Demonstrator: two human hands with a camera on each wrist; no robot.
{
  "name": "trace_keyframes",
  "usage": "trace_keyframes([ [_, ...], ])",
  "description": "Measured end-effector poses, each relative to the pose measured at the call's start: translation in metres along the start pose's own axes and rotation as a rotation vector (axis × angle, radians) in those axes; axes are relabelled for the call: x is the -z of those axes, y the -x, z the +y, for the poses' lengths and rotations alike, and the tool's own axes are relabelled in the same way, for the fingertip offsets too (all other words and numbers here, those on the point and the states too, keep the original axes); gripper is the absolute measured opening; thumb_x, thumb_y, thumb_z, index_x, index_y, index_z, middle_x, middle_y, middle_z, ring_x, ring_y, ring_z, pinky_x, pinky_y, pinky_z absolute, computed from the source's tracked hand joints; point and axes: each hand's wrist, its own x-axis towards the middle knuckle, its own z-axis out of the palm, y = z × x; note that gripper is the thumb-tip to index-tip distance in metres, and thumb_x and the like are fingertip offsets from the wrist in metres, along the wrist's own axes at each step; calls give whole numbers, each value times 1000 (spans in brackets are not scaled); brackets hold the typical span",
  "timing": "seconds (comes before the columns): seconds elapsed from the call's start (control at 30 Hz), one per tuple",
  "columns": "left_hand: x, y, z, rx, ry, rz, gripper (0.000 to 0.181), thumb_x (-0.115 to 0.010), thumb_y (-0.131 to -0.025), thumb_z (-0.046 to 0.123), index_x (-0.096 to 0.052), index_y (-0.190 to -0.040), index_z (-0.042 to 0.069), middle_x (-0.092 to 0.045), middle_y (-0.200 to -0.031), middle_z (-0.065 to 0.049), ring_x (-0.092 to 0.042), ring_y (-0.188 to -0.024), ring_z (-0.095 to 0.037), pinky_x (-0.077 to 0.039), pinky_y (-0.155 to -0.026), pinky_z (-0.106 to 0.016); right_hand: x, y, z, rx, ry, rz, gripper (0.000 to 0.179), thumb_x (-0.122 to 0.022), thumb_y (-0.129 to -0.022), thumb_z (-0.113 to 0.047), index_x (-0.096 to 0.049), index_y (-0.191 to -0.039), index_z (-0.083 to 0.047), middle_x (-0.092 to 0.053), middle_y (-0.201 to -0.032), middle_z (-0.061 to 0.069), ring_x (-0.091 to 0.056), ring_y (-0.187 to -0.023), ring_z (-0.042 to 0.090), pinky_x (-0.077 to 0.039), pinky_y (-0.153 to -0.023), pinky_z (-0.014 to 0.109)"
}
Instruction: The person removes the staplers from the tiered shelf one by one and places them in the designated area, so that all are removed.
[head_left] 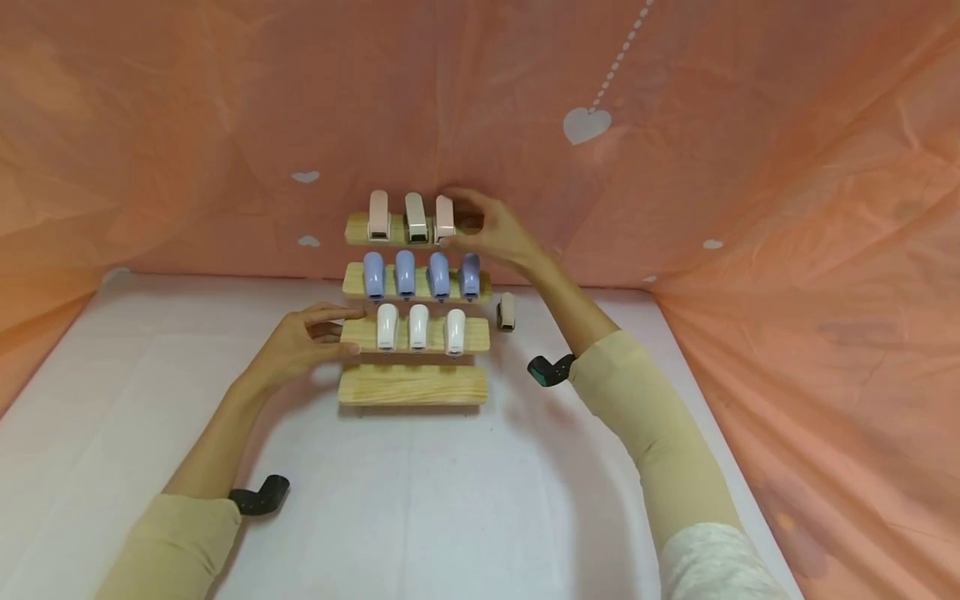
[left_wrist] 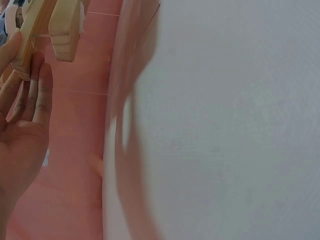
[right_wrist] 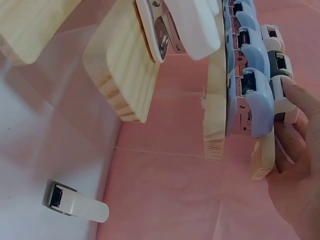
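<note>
A tiered rack of wooden shelves stands at the back, bearing small staplers. At the right of the top shelf [head_left: 356,229], my right hand [head_left: 501,233] holds a pink stapler [head_left: 444,215], thumb at its front and fingers behind. Beside it sit a grey-green stapler [head_left: 416,217] and another pink stapler [head_left: 378,214]. My left hand [head_left: 288,348] grips the left end of the third shelf [head_left: 477,335], thumb in front and fingers behind. Three white staplers [head_left: 418,327] sit on that shelf. Several blue staplers [head_left: 405,272] line the second shelf [head_left: 352,279].
The lowest wooden shelf [head_left: 412,386] bears no stapler. A beige stapler [head_left: 506,312] lies on the white tabletop [head_left: 420,500] right of the rack. A pink-orange cloth [head_left: 480,100] with white hearts hangs behind and at the sides.
</note>
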Motion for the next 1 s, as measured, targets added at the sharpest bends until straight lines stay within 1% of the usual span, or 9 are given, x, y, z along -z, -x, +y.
trace_keyframes([
  [0.17,0,0,1,5,-8,3,55,-81,-84,14,-61,-134,2,-57,-130,-15,-62,-102,-16,-53,-85,-16,0,1,-1,13,23,26,69,-81,-83,-13,-50,-145,-8,-57,-139,6,-56,-119,16,-48,-100,30],
  [0.3,0,1,0,1,-2,2,55,-81,-85,14,-61,-134,1,-57,-129,-15,-63,-101,-14,-53,-85,-17,2,5,-1,12,17,42,68,-81,-83,-13,-52,-144,-10,-58,-137,5,-57,-118,15,-48,-99,30],
  [0.4,0,1,-1,-5,-1,5,55,-81,-85,15,-61,-134,1,-57,-128,-14,-63,-101,-13,-54,-85,-18,4,9,-1,7,-21,46,68,-80,-83,-10,-51,-144,-9,-61,-134,9,-58,-117,17,-49,-100,31],
  [0.47,-1,1,0,-3,4,4,55,-81,-85,15,-61,-134,1,-56,-128,-14,-63,-101,-14,-54,-85,-18,6,11,-1,7,-54,47,68,-79,-82,-7,-51,-145,-7,-62,-131,13,-59,-116,21,-50,-100,34],
  [0.6,0,2,-1,-1,-2,6,55,-81,-85,15,-61,-134,1,-56,-129,-14,-63,-101,-14,-54,-84,-18,10,16,1,1,-72,61,70,-79,-81,-2,-50,-145,-4,-60,-132,16,-60,-116,25,-49,-102,36],
  [0.8,1,0,-4,-11,-6,14,54,-81,-85,15,-61,-133,1,-56,-129,-14,-63,-101,-12,-53,-86,-17,20,23,5,18,4,90,68,-79,-81,-3,-52,-143,-2,-61,-132,16,-60,-116,25,-48,-102,36],
  [0.9,1,2,-4,-9,4,15,54,-80,-85,15,-61,-133,-1,-56,-129,-14,-63,-101,-11,-53,-87,-17,23,25,8,30,38,89,67,-79,-81,-1,-52,-142,0,-60,-132,19,-59,-118,28,-47,-103,36],
  [1.0,1,3,-4,-2,3,19,54,-80,-85,16,-61,-132,0,-57,-129,-13,-63,-101,-10,-53,-87,-17,26,29,10,21,44,99,67,-79,-80,0,-52,-142,0,-59,-133,20,-58,-120,30,-46,-105,37],
])
